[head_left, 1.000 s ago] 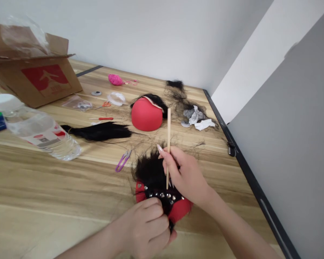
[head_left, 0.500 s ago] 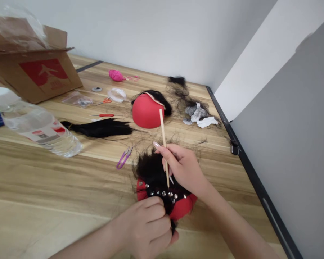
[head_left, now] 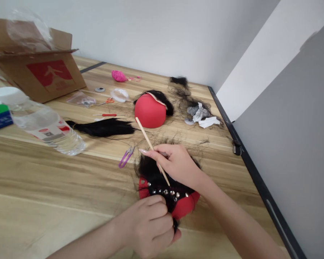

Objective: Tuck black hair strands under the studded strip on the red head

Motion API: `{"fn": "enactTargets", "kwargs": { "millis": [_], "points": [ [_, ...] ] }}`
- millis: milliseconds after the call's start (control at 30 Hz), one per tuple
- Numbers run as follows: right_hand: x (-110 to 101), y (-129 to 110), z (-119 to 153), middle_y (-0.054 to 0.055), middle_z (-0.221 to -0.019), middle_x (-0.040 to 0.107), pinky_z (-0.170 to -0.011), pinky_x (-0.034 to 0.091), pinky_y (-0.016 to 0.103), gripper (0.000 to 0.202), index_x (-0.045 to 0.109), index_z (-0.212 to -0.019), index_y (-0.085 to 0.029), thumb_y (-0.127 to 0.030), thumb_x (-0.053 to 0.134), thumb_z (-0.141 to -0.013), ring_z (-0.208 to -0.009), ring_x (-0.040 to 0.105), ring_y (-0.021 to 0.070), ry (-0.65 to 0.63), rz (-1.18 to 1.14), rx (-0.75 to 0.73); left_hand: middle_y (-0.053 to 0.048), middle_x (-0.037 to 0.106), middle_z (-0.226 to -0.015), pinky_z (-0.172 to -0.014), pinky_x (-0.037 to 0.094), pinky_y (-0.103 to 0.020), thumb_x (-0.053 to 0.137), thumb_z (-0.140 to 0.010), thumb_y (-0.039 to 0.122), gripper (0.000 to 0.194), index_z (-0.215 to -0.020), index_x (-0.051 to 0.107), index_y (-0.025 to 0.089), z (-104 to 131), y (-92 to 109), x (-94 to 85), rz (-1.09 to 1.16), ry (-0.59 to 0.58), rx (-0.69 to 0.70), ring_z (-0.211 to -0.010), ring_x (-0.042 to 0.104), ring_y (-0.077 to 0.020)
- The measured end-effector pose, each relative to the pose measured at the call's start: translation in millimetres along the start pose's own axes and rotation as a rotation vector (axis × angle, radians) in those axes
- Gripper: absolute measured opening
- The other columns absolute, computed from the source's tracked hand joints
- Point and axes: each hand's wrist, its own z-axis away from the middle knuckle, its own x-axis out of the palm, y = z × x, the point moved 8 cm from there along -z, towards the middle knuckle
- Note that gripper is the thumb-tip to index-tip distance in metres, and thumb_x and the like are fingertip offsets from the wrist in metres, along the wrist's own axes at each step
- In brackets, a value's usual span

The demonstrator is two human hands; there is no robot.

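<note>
Stick [head_left: 144,133] has tilted left; purple snips [head_left: 129,157] lie nearby.

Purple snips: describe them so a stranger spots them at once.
Find the cardboard box back left on the table, then the black hair bundle nearer the camera. Just nearer than its right end lie the snips: purple handles, unlike the orange-handled scissors beyond the bundle.

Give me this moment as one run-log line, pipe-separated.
right hand: holds wooden stick, tip near silver studs | left hand: closed on black hair | nearby: purple snips
</note>
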Motion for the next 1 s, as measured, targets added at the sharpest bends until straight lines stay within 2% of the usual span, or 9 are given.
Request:
{"fn": "enactTargets", "kwargs": {
  "millis": [233, 400, 533, 667, 767, 1000],
  "points": [
    [-0.3, 2.3, 0.9, -0.006, -0.055, 0.041, -0.051, 0.028, 0.022, 0.039, 0.056, -0.063, -0.017, -0.042, 0.051, -0.092, -0.054, 0.036, 0.0088, 0.005, 0.016, 0.01, 0.001, 0.046, -0.049, -0.05, 0.038, -0.027, 0.059, -0.08, 0.01, 0.033, -0.049, 0.049, 0.015, 0.0, 0.9, -0.2, -0.002, 0.01, 0.006, -0.053, 0.037, -0.0121],
    [3.3, -1.0, -0.5, -0.006, -0.059, 0.047, -0.053, 0.028, 0.022, 0.036, 0.06, -0.068, -0.017, -0.042, 0.051, -0.092, -0.056, 0.038, 0.0086, -0.028, 0.066, -0.024, 0.001, 0.046, -0.049, -0.051, 0.04, -0.027, 0.058, -0.08, 0.01, 0.034, -0.048, 0.047, 0.015, 1.8, -0.9, 0.7, 0.011, 0.008, -0.004, -0.053, 0.036, -0.0119],
    [5.2, -1.5, 1.1, -0.005, -0.061, 0.051, -0.054, 0.029, 0.023, 0.032, 0.061, -0.072, -0.018, -0.04, 0.051, -0.093, -0.056, 0.041, 0.0092, -0.032, 0.109, -0.028, 0.001, 0.046, -0.049, -0.053, 0.043, -0.025, 0.057, -0.08, 0.01, 0.034, -0.047, 0.048, 0.015, 4.6, 0.1, -3.2, 0.034, 0.066, 0.012, -0.054, 0.037, -0.0115],
    [2.2, 0.6, 5.0, -0.006, -0.057, 0.047, -0.054, 0.031, 0.021, 0.031, 0.051, -0.068, -0.018, -0.033, 0.047, -0.095, -0.053, 0.041, 0.008, -0.015, 0.001, -0.022, 0.001, 0.045, -0.049, -0.053, 0.043, -0.025, 0.058, -0.079, 0.011, 0.035, -0.046, 0.047, 0.015, 5.6, 1.0, -5.5, 0.044, 0.097, 0.025, -0.054, 0.038, -0.0113],
    [0.9, 0.4, 6.8, -0.006, -0.055, 0.045, -0.053, 0.032, 0.02, 0.034, 0.047, -0.066, -0.018, -0.034, 0.046, -0.095, -0.052, 0.041, 0.0073, -0.028, -0.075, -0.029, 0.0, 0.047, -0.05, -0.054, 0.045, -0.025, 0.06, -0.078, 0.012, 0.034, -0.046, 0.047, 0.015, 6.4, 0.6, -3.2, 0.04, 0.083, 0.021, -0.056, 0.04, -0.0116],
    [-5.7, 4.5, 10.3, -0.006, -0.053, 0.052, -0.047, 0.038, 0.017, 0.028, 0.057, -0.071, -0.018, -0.035, 0.051, -0.093, -0.046, 0.047, 0.0068, 0.029, -0.192, 0.037, 0.001, 0.047, -0.052, -0.055, 0.046, -0.025, 0.062, -0.079, 0.014, 0.034, -0.048, 0.048, 0.015, 9.6, 2.4, -1.6, 0.035, 0.082, 0.037, -0.056, 0.041, -0.0111]
  ]
}}
